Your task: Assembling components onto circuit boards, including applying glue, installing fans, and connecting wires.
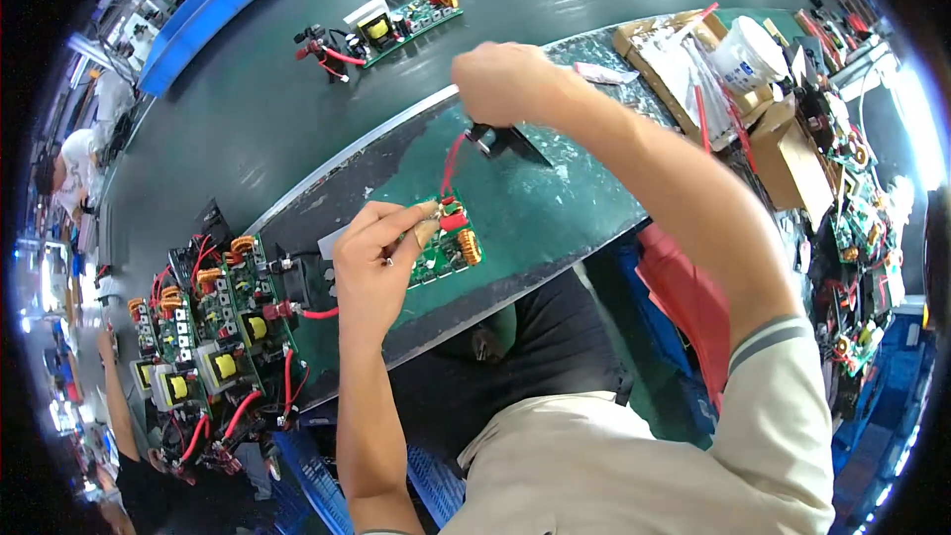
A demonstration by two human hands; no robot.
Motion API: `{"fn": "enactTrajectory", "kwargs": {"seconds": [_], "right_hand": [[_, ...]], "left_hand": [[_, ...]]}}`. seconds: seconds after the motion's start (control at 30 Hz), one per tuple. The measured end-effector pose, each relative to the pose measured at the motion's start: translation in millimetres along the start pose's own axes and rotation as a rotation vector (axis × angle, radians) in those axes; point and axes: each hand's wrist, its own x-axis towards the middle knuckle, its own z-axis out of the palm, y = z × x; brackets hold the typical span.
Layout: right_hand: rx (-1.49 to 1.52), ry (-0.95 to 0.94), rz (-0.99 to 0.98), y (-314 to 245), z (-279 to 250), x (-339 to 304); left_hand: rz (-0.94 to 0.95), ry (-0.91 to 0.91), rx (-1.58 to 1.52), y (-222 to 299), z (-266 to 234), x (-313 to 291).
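My left hand [371, 258] is closed at a green circuit board [431, 263], its thumb and fingers pinched at the board's upper edge beside a red part. A copper-wound coil [469, 248] sits on the board's right side. Two red wires [452, 163] run up from the board to a black flat piece [513, 144] with a metal-ended part. Above that piece my right hand [505, 84] is curled closed and slightly blurred. Whatever it may hold is hidden from view.
Several assembled circuit boards [223, 327] crowd the bench's left end. Another board [406, 25] lies on the dark green surface beyond the bench's metal edge. A blue bin [213, 10] stands far left. To the right are a cardboard tray [664, 69] and a white bucket [748, 54].
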Motion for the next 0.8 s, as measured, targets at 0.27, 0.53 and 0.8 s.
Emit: {"fn": "enactTrajectory", "kwargs": {"seconds": [0.27,0.53,0.8], "right_hand": [[0.738,0.771,0.206,-17,132,-152],[0.403,0.712,-0.062,-63,31,-102],[-0.5,0.138,-0.01,-123,28,6]], "left_hand": [[0.099,-0.043,-0.052,-9,10,-10],[0.042,-0.059,0.011,-5,7,-18],[0.199,-0.085,0.108,-6,5,-25]]}}
